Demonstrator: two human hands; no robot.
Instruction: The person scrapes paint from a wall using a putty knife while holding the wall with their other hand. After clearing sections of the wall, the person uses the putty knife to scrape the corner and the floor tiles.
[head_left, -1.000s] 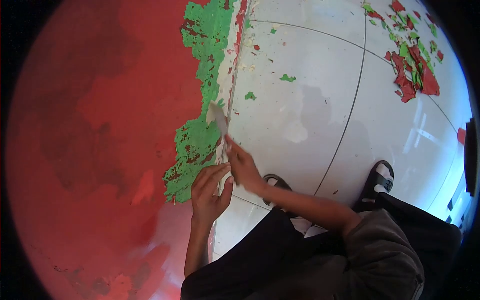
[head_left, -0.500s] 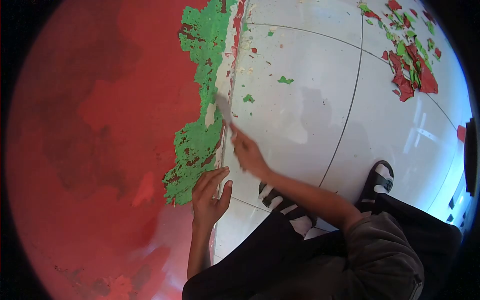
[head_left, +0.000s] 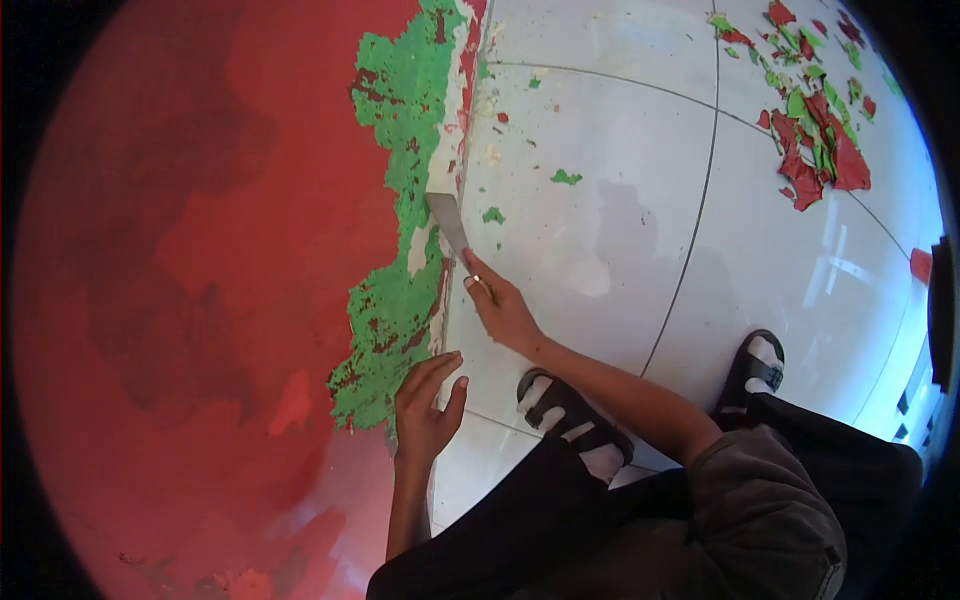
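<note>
My right hand (head_left: 500, 308) grips a scraper (head_left: 449, 224), a putty knife with a flat metal blade; its handle is mostly hidden in my fingers. The blade tip touches the bared strip at the wall's lower edge, where green paint (head_left: 385, 310) shows and pale plaster (head_left: 446, 150) lies exposed. Red paint (head_left: 200, 260) covers the rest of the wall. Near the lower end of the green patch is my left hand (head_left: 427, 408), with nothing in it. Its fingers are stretched and the thumb stands apart.
White floor tiles (head_left: 600, 130) meet the wall along a straight edge. Loose green flakes (head_left: 566, 177) lie on them. A heap of red and green paint peelings (head_left: 820, 145) sits at the upper right. My sandaled feet (head_left: 570, 410) stand close behind my right arm.
The scraper, blurred before, now shows sharply with its blade at about the same place on the wall. My left hand appears slightly lower and further right. The whole view has shifted a little.
</note>
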